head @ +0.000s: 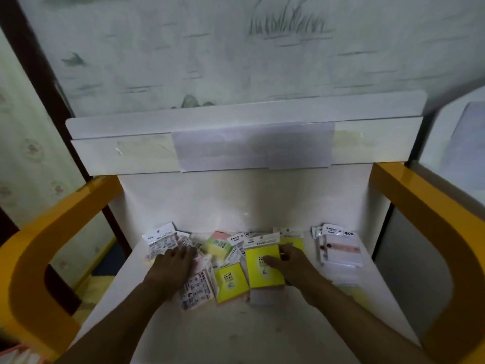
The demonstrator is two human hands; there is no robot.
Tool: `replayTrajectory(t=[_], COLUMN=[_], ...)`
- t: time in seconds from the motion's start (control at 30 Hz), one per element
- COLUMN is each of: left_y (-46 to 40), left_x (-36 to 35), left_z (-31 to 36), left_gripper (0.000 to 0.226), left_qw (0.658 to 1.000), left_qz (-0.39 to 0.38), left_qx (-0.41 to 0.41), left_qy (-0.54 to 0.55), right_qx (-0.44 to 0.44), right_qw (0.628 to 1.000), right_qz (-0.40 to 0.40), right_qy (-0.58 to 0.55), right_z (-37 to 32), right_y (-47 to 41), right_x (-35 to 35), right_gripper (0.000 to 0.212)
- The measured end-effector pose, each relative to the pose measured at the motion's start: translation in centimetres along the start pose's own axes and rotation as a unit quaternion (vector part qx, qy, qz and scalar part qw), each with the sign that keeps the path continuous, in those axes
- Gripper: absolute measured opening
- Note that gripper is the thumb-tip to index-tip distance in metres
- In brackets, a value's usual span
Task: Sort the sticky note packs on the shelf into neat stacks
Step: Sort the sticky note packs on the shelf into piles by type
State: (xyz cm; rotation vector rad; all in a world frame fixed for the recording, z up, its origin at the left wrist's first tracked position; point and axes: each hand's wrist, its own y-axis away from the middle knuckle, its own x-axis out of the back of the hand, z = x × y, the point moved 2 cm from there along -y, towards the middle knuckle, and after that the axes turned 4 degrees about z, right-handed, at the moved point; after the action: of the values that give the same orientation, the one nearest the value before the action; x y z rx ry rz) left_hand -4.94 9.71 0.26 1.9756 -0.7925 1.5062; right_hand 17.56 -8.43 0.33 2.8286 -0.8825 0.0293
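Observation:
Sticky note packs lie scattered across the white shelf. My right hand grips the right edge of a large yellow pack, thumb on its front. A smaller yellow pack marked 2207 lies just left of it. My left hand rests flat, fingers spread, on a pile of white patterned packs. A pink and green pack lies behind them. At the right stands a stack of white packs with a pink strip.
Thick yellow side rails frame the shelf left and right. A white back panel with a taped paper sheet rises behind the packs. A printed wall covering hangs above it.

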Motion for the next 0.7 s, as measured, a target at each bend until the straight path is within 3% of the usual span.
replayTrajectory(t=[0.2,0.37,0.53,0.7], left_y=[0.9,0.3,-1.1,-0.8], left_x=[1.8,4.5,6.5,5.6], left_z=[-0.9,-1.1,1.9,3.8], left_gripper=[0.039,0.021,0.024,0.023], left_qw=[0.978,0.894,0.757,0.649], left_qz=[0.111,0.238,0.183,0.078], left_qx=[0.072,0.133,0.123,0.133], left_qy=[0.160,0.356,0.615,0.746], right_qx=[-0.006,0.016,0.047,0.020], right_qw=[1.000,1.000,0.991,0.961], right_qz=[-0.024,-0.012,0.080,0.104], right_qy=[0.008,0.020,0.101,0.257], right_z=[0.2,-1.3,-2.3,-1.2], right_y=[-0.2,-1.8,-5.7,-8.3], right_x=[-1.2,-0.9,3.2,6.8], right_gripper=[0.020,0.020,0.032,0.052])
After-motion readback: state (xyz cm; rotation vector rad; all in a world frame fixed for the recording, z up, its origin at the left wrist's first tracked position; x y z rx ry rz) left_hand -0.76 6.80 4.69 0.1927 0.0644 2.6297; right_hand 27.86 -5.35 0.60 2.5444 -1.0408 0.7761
